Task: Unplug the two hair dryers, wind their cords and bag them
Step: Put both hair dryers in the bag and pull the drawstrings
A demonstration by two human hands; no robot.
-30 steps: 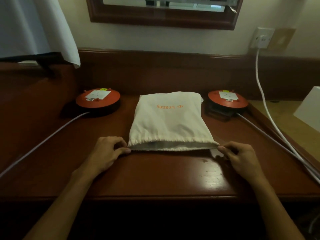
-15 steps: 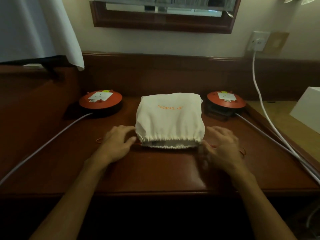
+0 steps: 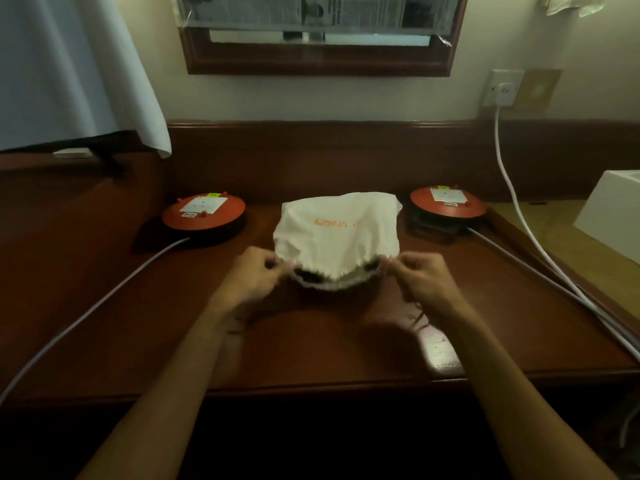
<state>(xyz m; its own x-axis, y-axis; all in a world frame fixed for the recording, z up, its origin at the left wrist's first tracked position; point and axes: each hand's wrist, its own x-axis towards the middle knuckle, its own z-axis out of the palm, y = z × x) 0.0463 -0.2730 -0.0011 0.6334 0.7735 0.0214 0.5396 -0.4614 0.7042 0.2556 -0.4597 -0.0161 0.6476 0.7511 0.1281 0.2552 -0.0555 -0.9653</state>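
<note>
A white drawstring bag (image 3: pixel 337 233) with orange lettering sits in the middle of the wooden desk (image 3: pixel 173 323), its gathered mouth facing me and lifted a little. My left hand (image 3: pixel 254 273) pinches the left side of the mouth. My right hand (image 3: pixel 420 277) pinches the right side. The mouth gapes slightly and something dark shows inside. No hair dryer is visible outside the bag.
Two round orange cable reels, a left reel (image 3: pixel 203 214) and a right reel (image 3: pixel 447 204), flank the bag, each with a grey cable running toward me. A white cord (image 3: pixel 509 174) hangs from a wall socket (image 3: pixel 504 88). A white box (image 3: pixel 609 216) stands at right. A mirror (image 3: pixel 318 32) hangs above.
The bag's mouth was stretched wide, then drawn narrow. Both hands left the cords at the sides and now pinch the gathered rim, lifting it off the desk.
</note>
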